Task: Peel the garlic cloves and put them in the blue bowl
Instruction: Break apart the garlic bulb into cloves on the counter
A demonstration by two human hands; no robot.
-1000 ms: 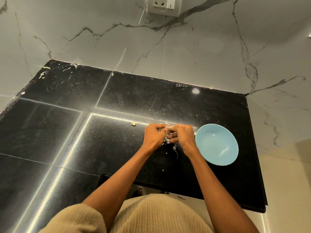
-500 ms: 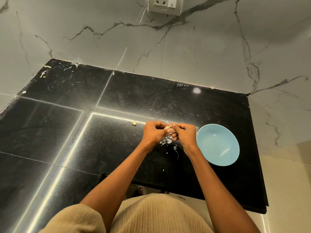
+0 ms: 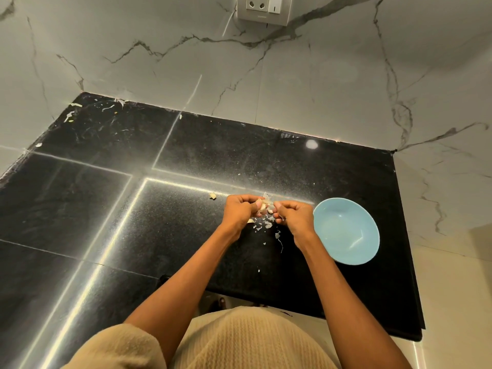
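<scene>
A pale garlic clove (image 3: 264, 206) with papery skin is pinched between my two hands above the black counter. My left hand (image 3: 239, 210) grips it from the left, and my right hand (image 3: 292, 215) grips it from the right with the fingers curled in. The blue bowl (image 3: 346, 230) sits just right of my right hand, and nothing shows inside it. Flakes of garlic skin (image 3: 262, 225) lie on the counter under my hands.
A small garlic piece (image 3: 212, 196) lies on the black counter (image 3: 159, 222) left of my hands. More scraps (image 3: 69, 117) sit in the far left corner. A marble wall with a power socket (image 3: 263, 8) stands behind. The counter's front edge runs near my body.
My hands have stayed in place over the counter while the fingers kept working at the clove. A few more skin flakes lie beneath them.
</scene>
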